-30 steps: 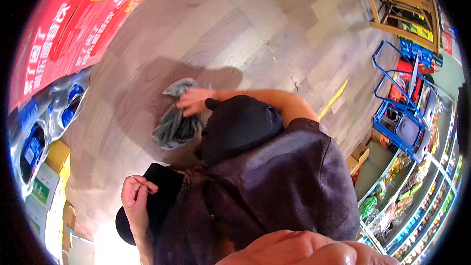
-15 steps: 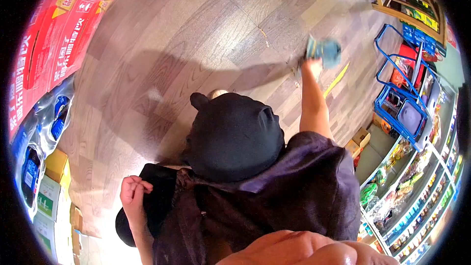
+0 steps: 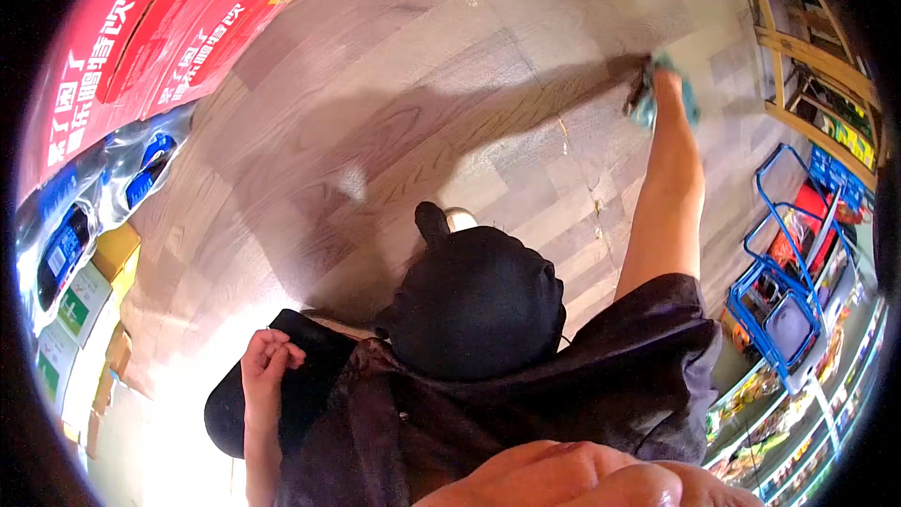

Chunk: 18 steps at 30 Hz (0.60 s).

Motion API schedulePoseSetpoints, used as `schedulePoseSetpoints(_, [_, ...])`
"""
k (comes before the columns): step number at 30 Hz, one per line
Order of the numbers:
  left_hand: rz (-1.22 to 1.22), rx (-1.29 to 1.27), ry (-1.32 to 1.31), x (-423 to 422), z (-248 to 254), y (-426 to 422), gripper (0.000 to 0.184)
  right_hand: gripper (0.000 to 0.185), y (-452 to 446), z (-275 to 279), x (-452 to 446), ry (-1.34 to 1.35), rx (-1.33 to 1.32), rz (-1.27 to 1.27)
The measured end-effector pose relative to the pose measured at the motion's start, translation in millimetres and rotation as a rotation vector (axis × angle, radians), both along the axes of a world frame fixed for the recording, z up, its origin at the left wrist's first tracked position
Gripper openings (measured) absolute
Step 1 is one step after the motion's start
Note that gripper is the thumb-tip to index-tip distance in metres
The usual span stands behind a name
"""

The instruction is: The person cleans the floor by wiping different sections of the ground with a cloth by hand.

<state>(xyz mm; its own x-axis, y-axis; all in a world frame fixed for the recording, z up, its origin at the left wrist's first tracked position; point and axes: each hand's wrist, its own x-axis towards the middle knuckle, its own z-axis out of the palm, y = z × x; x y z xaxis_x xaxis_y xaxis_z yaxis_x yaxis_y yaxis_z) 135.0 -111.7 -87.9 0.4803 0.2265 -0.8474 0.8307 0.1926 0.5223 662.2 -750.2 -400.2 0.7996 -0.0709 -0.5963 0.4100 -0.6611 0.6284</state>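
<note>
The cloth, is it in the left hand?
No, the cloth is in the right hand, at the end of the outstretched arm, well away from the left hand.

Wood-grain floor (image 3: 413,47) (faintly glossy), matt cloth rag (image 3: 689,101)

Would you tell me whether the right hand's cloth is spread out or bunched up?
Bunched up, it seems: the blurred cloth shows only closely around the right hand.

Open floor (image 3: 450,66) stretched toward 12 o'clock, bounded by red cartons (image 3: 150,66) at 10 o'clock, bottled drinks (image 3: 64,249) at 9, a wooden frame (image 3: 817,58) at 2 and blue-framed gear (image 3: 774,272) at 3.
</note>
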Motion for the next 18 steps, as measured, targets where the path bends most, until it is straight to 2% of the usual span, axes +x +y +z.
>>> schedulePoseSetpoints(1, [0.007,0.004,0.003,0,0,-1,0.008,0.031,-15,-59,61,-0.335,0.438,-0.298])
schedulePoseSetpoints(4, [0.005,0.018,0.027,3,0,-5,0.008,0.033,112,-55,125,-0.319,0.488,-0.084])
schedulePoseSetpoints(5, [0.013,0.022,0.017,3,-2,-5,0.008,0.037,195,2,90,-0.517,0.843,-0.292])
schedulePoseSetpoints(6, [0.02,0.024,0.003,4,-4,-5,0.008,0.041,231,9,84,-0.493,0.974,-0.147])
schedulePoseSetpoints(7, [0.015,0.02,0.005,5,-5,-5,0.008,0.034,248,-43,96,-0.571,0.951,-0.142])
schedulePoseSetpoints(8, [0.014,0.009,0.005,6,-5,-5,0.008,0.029,291,-12,67,-0.503,1.122,-0.003])
schedulePoseSetpoints(9, [0.017,0.004,0.001,8,-7,-5,0.008,0.03,330,26,38,-0.327,1.08,-0.011])
schedulePoseSetpoints(10, [0.016,0.004,0.001,10,-7,-6,0.008,0.035,346,-4,22,-0.333,1.192,0.178])
schedulePoseSetpoints(11, [0.004,0.004,0.006,13,-7,-7,0.007,0.043,368,47,-30,-0.255,1.277,0.255])
schedulePoseSetpoints(13, [-0.011,0.001,0.012,15,-6,-7,0.007,0.043,376,42,-95,-0.14,1.353,0.455])
schedulePoseSetpoints(15, [-0.008,0.004,0.038,15,-7,-5,0.008,0.034,371,41,-157,-0.14,1.271,0.592])
schedulePoseSetpoints(18, [-0.043,-0.008,0.016,21,-6,-5,0.009,0.035,342,47,-230,0.099,1.321,0.653])
